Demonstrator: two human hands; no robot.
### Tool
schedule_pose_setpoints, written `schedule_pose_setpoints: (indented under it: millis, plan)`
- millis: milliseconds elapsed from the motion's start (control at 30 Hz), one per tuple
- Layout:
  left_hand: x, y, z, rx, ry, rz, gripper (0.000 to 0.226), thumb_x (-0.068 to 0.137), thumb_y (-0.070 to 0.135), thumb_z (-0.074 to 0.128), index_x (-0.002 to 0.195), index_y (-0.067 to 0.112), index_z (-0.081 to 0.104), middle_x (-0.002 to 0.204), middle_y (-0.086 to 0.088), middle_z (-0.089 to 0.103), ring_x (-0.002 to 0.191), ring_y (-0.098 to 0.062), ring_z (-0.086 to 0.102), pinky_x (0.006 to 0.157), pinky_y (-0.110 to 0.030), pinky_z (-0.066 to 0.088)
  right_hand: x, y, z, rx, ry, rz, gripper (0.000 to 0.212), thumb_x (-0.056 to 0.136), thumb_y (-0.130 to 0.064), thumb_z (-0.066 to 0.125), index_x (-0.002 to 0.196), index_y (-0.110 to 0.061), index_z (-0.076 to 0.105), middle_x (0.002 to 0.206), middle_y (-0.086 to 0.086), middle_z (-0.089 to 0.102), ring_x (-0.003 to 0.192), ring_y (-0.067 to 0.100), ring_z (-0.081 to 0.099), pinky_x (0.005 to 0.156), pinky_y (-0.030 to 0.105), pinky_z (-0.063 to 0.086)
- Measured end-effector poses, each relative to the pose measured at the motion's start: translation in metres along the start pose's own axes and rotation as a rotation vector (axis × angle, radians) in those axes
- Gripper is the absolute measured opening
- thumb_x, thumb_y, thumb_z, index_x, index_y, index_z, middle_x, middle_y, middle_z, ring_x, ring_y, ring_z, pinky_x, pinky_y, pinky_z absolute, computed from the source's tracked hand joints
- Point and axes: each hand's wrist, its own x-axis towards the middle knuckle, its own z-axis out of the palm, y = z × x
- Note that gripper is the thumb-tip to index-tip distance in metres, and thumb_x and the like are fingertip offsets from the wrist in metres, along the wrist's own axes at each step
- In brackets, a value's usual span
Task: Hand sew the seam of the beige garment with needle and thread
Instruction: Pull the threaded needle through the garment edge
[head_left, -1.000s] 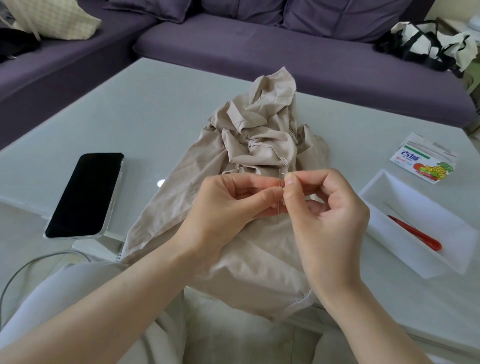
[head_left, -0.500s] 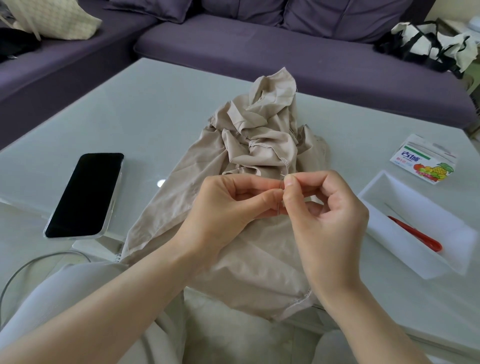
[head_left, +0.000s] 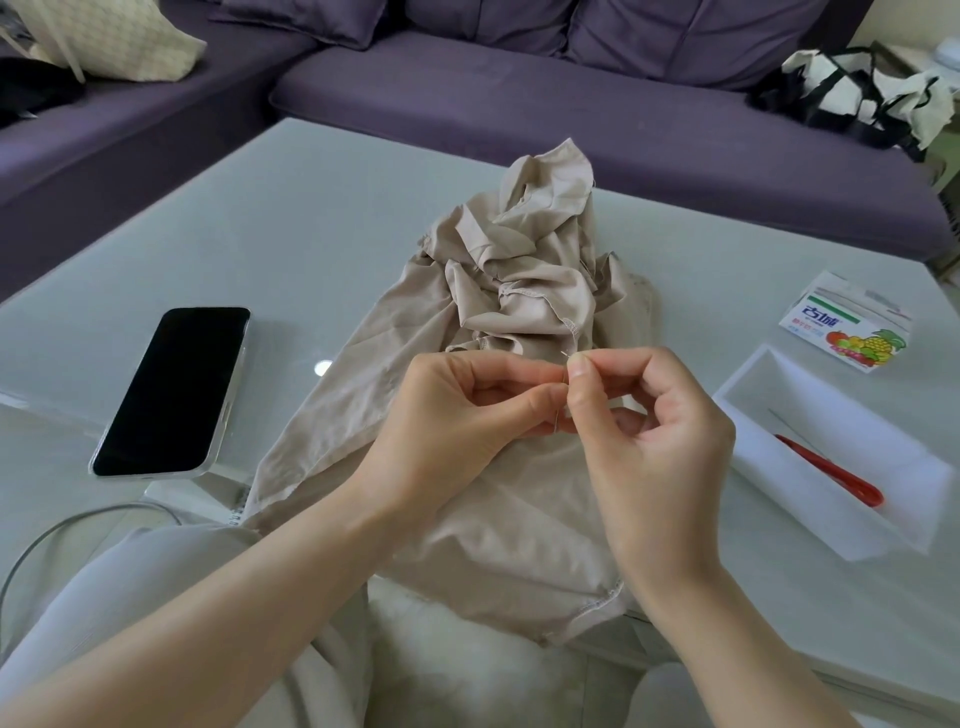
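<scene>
Needle (head_left: 559, 419): thin, nearly upright, seen as a short sliver below the meeting fingertips, with a glint just above them. It is held in the gap where the two hands meet, over the middle of the garment (head_left: 519, 291) and just near of the bunched heap. The thread is too fine to be made out.

Left hand (head_left: 457, 410): thumb and forefinger are pressed together on the needle, the other fingers curled under. Right hand (head_left: 660, 431): thumb and forefinger are likewise pinched on the needle from the right, thumbnail facing the camera, the remaining fingers curled and lifted. The fingertips of the two hands are touching.

Garment: beige, crumpled into a heap toward the far side, spread flatter beneath the hands. A stitched seam edge is seen just far of the right thumb. The near hem is draped over the near edge of the table (head_left: 311, 234).

Left of the garment, a phone (head_left: 171, 389) is laid face up, screen dark, with a cable (head_left: 78, 525) near of it. To the right, a white tray (head_left: 769, 467) is set with a red tool (head_left: 831, 473) inside. Far of the tray lies a small box (head_left: 847, 330) with fruit print. A purple sofa (head_left: 571, 104) is seen beyond the table, with a black-and-white bag (head_left: 857, 98) at its right end.
</scene>
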Motion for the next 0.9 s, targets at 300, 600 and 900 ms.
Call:
schedule_pose_setpoints:
  millis: [300,600,900]
  plan:
    - [-0.0008,-0.0012,-0.0008,0.14,0.045,0.103,0.009,0.08,0.007,0.07,0.084,0.012,0.076,0.082,-0.01,0.074,0.083,-0.032,0.07,0.082,-0.044,0.056,-0.0003,-0.0005,0.0003,0.011,-0.016,0.021,0.004,0.086,-0.028,0.062,0.084,-0.025,0.064,0.075,-0.012,0.067,0.072,0.012,0.067,0.063,0.024,0.054]
    - [-0.0029,-0.0038,0.0018,0.436,0.164,0.327,0.016,0.078,0.004,0.074,0.085,0.019,0.077,0.071,0.011,0.067,0.066,0.001,0.061,0.061,-0.008,0.044,-0.0021,-0.0032,0.001,0.053,-0.06,0.124,0.005,0.085,-0.025,0.059,0.082,-0.026,0.062,0.071,-0.017,0.064,0.066,0.005,0.061,0.062,0.016,0.047]
    - [-0.0022,0.0025,0.0025,0.298,0.095,0.215,0.017,0.081,0.023,0.069,0.097,0.019,0.072,0.087,0.002,0.074,0.083,-0.014,0.071,0.079,-0.04,0.058,0.0006,-0.0035,-0.0009,0.068,-0.105,0.177,0.007,0.087,-0.027,0.056,0.083,-0.025,0.061,0.072,-0.014,0.065,0.069,0.009,0.063,0.064,0.024,0.051]
